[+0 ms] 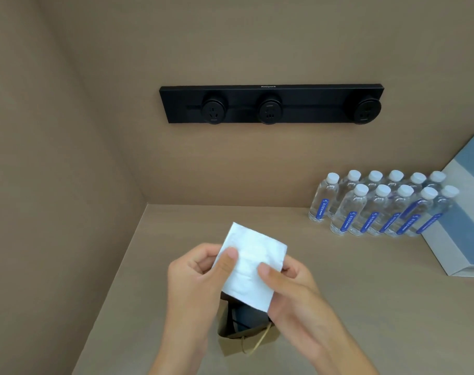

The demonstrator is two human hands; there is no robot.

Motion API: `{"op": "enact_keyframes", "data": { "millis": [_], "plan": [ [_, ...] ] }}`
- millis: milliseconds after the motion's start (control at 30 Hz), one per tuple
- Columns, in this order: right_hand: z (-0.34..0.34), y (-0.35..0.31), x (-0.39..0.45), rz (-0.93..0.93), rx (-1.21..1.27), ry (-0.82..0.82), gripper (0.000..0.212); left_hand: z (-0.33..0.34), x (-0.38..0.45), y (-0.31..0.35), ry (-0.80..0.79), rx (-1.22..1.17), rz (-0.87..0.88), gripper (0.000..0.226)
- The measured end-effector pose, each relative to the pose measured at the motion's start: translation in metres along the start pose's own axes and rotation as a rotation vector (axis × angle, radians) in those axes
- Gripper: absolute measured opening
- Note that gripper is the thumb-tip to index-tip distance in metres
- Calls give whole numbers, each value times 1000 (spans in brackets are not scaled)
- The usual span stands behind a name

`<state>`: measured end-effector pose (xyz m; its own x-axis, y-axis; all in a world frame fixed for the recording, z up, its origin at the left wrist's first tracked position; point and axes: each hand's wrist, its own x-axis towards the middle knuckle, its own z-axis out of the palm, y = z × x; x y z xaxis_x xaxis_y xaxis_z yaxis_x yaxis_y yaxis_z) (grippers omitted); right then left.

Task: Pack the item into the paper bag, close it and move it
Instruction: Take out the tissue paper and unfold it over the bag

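Counter (365, 307) fills the lower half of the frame, tan, boxed in by walls at the left and back. Black socket strip (271, 104) sits on the back wall, upper centre, well clear of the work.

Right edge: a blue-grey box (463, 212) on the counter, with a two-row block of water bottles (379, 207) just beside it on its left. Both are well apart from my hands; neither blocks anything.

Step, as I judge it: packing. Item not in yet.

Paper bag (246, 339) stands at bottom centre, mouth open, dark inside, twine handle flopped over the near side. Whether anything is already in there, can't tell.

Packet (253, 266), white, flat, squarish, is held in the air directly above the bag mouth, tilted, lower edge near the rim or just inside it.

Left hand (195, 277): fingers pinching the packet's left edge, thumb on the face. Right hand (292, 288): fingers pinching the right edge, thumb on the face. Both gripping the packet, neither touching the bag as far as I can see.

Next move needs: turn the packet so its lower edge leads, drop it straight down through the mouth, let go, then free both hands to fold the top.

Likely snags: packet looks about as wide as the opening, so a corner could catch the rim; the bag stands unsupported and could tip; the handle could get pushed in with it.
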<state>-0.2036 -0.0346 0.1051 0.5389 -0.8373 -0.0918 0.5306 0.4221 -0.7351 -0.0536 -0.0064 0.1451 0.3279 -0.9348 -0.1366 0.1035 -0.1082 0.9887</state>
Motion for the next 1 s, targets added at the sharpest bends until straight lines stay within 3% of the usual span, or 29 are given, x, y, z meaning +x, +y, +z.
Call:
{"op": "enact_keyframes", "data": {
  "millis": [300,400,533,600,733,800,900,1000],
  "plan": [
    [-8,0,0,63,-111,150,39,4,-1,-23,35,-21,-66,14],
    [-17,-12,-3,36,-163,255,35,-9,-1,-33,143,41,-23,18],
    [-27,-36,-16,15,-633,250,25,-33,-9,-57,205,420,39,23],
    [-25,-37,-17,61,-1015,235,30,-36,-12,-67,125,613,38,30],
    [-7,-13,-5,214,-1671,87,10,-22,-10,-79,-125,819,-74,30],
    [4,1,5,223,-1788,-16,4,-16,-4,-82,-160,942,-136,30],
    [15,13,26,408,-1868,-114,21,-17,5,-77,-136,1087,-184,3],
    [15,12,38,582,-1873,-161,19,-29,6,-76,-85,1140,-246,23]
  ]
}}
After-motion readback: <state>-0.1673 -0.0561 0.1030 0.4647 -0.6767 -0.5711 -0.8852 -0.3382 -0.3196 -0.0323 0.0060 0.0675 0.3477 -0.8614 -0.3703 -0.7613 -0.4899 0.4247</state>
